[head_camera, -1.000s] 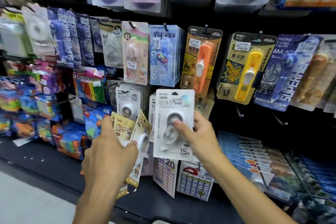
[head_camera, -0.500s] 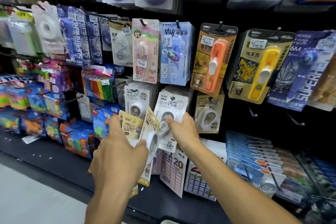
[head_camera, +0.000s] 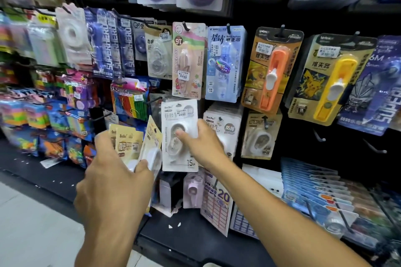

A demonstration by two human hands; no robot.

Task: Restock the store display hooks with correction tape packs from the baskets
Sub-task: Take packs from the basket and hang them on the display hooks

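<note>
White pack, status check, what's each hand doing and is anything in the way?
Right hand pinching white pack at the display. Left hand holding yellow packs. Hook not visible behind pack.

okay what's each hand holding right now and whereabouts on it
The right hand pinches a white correction tape pack at its right edge, thumb on the blister. The left hand grips several yellow packs by their lower ends.

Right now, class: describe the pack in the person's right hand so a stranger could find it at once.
Start at the black hook wall, then drop below the pink My Melody card. There the right hand pinches a white correction tape pack. Unlike the tan packs fanned in the left hand, it is white, marked 15.
</note>
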